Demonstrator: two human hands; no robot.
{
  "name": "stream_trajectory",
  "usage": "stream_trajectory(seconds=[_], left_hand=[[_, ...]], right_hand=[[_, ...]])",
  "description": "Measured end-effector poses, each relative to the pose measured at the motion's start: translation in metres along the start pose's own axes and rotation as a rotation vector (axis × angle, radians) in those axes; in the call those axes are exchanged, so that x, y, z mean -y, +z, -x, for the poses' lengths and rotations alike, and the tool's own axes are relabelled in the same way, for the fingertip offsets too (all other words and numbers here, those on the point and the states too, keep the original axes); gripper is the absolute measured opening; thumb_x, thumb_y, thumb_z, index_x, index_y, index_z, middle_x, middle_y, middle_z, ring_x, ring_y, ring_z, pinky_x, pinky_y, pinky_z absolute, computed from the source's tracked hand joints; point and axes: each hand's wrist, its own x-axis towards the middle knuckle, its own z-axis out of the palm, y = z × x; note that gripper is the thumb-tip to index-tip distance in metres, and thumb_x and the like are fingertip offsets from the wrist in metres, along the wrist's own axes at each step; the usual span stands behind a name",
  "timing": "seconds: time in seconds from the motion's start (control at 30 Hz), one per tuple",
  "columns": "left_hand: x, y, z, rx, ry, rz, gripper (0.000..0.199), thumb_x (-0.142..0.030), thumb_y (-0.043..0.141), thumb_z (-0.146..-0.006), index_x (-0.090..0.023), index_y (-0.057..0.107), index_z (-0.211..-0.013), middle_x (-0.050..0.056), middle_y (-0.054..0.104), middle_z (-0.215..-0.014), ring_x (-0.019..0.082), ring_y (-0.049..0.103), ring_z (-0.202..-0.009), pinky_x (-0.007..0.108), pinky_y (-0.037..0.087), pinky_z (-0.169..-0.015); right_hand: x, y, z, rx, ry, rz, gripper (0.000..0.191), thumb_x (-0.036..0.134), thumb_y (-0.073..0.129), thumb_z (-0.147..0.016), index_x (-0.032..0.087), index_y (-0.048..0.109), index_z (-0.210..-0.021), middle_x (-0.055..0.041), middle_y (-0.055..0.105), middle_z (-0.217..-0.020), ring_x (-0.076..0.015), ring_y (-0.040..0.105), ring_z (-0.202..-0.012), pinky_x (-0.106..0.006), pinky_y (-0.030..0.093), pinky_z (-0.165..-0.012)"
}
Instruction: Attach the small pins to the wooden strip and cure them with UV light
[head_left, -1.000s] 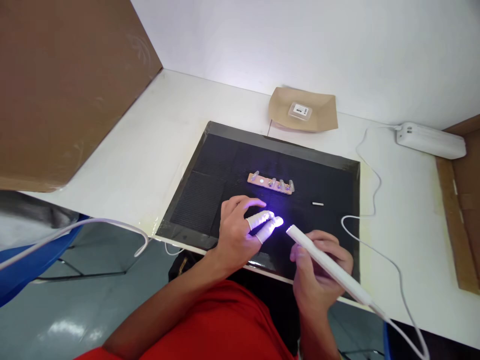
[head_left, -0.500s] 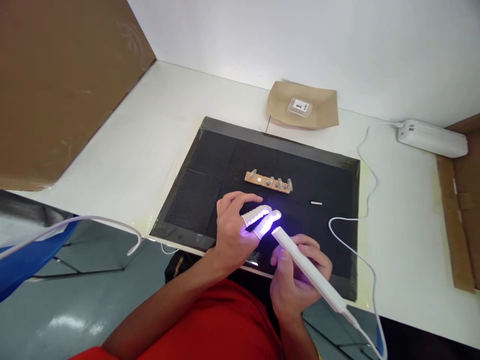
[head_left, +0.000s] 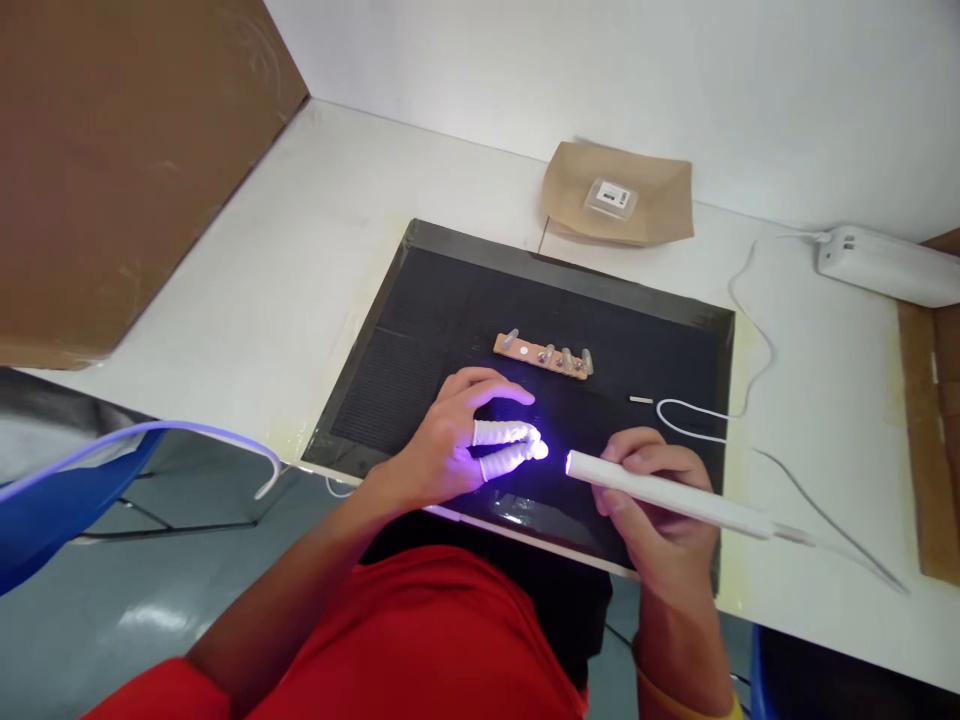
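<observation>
White finger cots [head_left: 501,460] cover the thumb and index finger of my left hand [head_left: 454,440]. Those two fingertips are pinched together, and glare hides what they hold, if anything. My right hand [head_left: 664,495] grips a white pen-shaped UV lamp [head_left: 675,492] with a cable at its rear. Its lit end points left at the pinched fingertips, a small gap away, and throws violet light on them. Beyond my left hand lies a tan strip [head_left: 531,352] carrying several clear nail tips [head_left: 567,359]. A short thin white stick [head_left: 641,400] lies to the right of it.
Under my hands is a black ribbed mat [head_left: 390,345] taped to the white table [head_left: 247,270]. At the back stands a brown paper tray [head_left: 660,205] holding a clear plastic box [head_left: 611,198]. A white power strip [head_left: 885,265] sits far right, with a white cable [head_left: 765,335] nearby.
My right hand has moved right and turned the lamp flatter, with its lit end drawn slightly away. My left hand has shifted a little left, fingertips still together. The view has shifted slightly.
</observation>
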Motion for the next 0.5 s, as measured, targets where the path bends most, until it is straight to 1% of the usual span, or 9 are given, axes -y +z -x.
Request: stream_trajectory(seconds=[0.1, 0.17, 0.23, 0.33, 0.5], left_hand=[[-0.002, -0.011, -0.003, 0.129, -0.093, 0.125, 0.026, -0.026, 0.082, -0.089, -0.023, 0.073, -0.113, 0.006, 0.074, -0.119, 0.021, 0.063, -0.119, 0.038, 0.055, -0.105], [-0.005, -0.016, -0.005, 0.211, -0.137, 0.174, 0.032, -0.026, 0.083, -0.088, -0.022, 0.072, -0.118, 0.006, 0.074, -0.118, 0.020, 0.066, -0.116, 0.036, 0.056, -0.104], [-0.007, -0.020, -0.008, 0.278, -0.127, 0.209, 0.025, -0.024, 0.084, -0.088, -0.023, 0.075, -0.111, 0.006, 0.075, -0.116, 0.019, 0.068, -0.111, 0.036, 0.055, -0.103], [-0.006, -0.023, -0.009, 0.377, -0.050, 0.257, 0.010, -0.022, 0.084, -0.087, -0.026, 0.081, -0.096, 0.003, 0.076, -0.112, 0.018, 0.069, -0.106, 0.035, 0.053, -0.101], [-0.002, -0.028, -0.011, 0.550, -0.003, 0.327, 0.008, -0.027, 0.084, -0.088, -0.027, 0.084, -0.096, 0.003, 0.077, -0.114, 0.017, 0.068, -0.104, 0.033, 0.051, -0.097]], right_hand=[[0.002, -0.006, -0.005, 0.080, 0.000, -0.025, 0.027, 0.006, 0.071, -0.087, 0.027, 0.064, -0.104, -0.0018, 0.061, -0.097, -0.0144, 0.061, -0.081, -0.026, 0.051, -0.060], [0.003, -0.007, -0.009, 0.115, -0.009, -0.026, 0.028, 0.006, 0.072, -0.086, 0.026, 0.065, -0.103, -0.0020, 0.062, -0.096, -0.0144, 0.059, -0.080, -0.026, 0.050, -0.059], [0.004, -0.007, -0.012, 0.135, -0.012, -0.023, 0.028, 0.006, 0.073, -0.084, 0.026, 0.065, -0.102, -0.0022, 0.063, -0.095, -0.0149, 0.059, -0.081, -0.025, 0.049, -0.059], [0.005, -0.007, -0.016, 0.170, 0.007, -0.039, 0.026, 0.007, 0.074, -0.084, 0.026, 0.065, -0.100, -0.0027, 0.064, -0.094, -0.0156, 0.060, -0.082, -0.025, 0.049, -0.059], [0.003, -0.010, -0.018, 0.257, 0.077, -0.140, 0.022, 0.013, 0.076, -0.085, 0.026, 0.065, -0.099, -0.0024, 0.064, -0.091, -0.0147, 0.058, -0.075, -0.025, 0.047, -0.057]])
